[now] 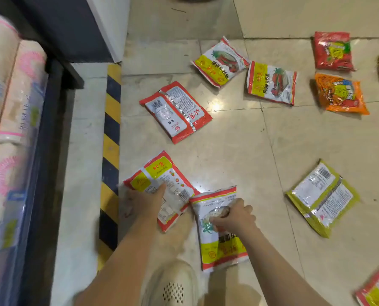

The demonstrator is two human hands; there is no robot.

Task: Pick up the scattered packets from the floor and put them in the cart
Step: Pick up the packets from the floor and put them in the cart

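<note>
My two hands are each on a packet on the floor (239, 138), just in front of my shoe (173, 283). My left hand (140, 200) lies on the red-and-white packet (162, 186) by the striped kerb edge (111, 155), fingers spread over it; whether they have curled under its edge I cannot tell. My right hand (232, 215) pinches the plastic of the second red-and-white packet (219, 230), which touches the first at a corner.

I judge the work barely begun. Farther out, a face-down red packet (176, 111), two white packets with yellow bands (220, 61) (271, 82), an orange packet (341, 93), a red packet (333, 50) and a green packet (323, 197) all lie scattered, and more show at the right edge. No cart is in view. To the left stand wrapped rolls (9, 107) on a dark shelf.
</note>
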